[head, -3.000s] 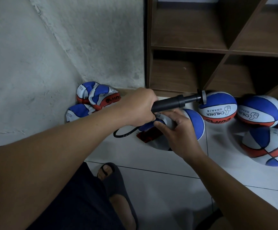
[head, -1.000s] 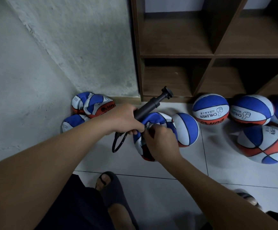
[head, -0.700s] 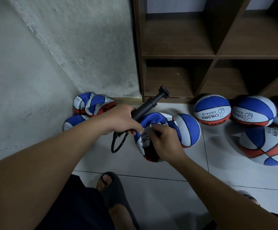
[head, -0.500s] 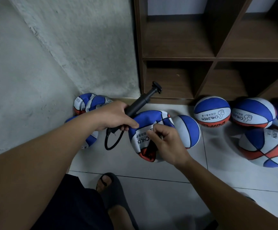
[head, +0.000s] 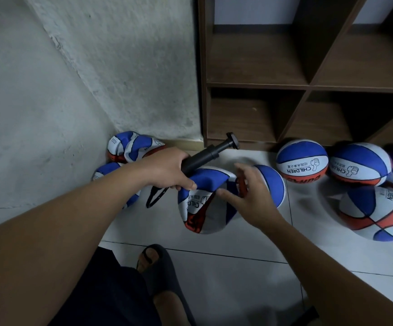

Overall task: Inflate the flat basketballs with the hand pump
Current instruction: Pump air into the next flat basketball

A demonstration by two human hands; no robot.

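Pump [head: 205, 157] gripped by left hand [head: 167, 170] (right hand [head: 249, 196] open over flat basketball [head: 202, 208]).

One pump [head: 205, 157], eight basketballs [head: 301, 161], two hands [head: 167, 169].

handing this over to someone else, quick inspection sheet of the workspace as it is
surface: white tiled floor, balls lying on it.
job's things: black hand pump; crumpled flat basketball under both hands.
clutter: flat balls in the corner; inflated balls along the shelf foot.
grippers: left hand grips the pump barrel; right hand, fingers spread, touches the flat basketball.
cables: black pump hose looped below the left hand.
surroundings: rough wall, wooden shelf unit, sandalled foot.
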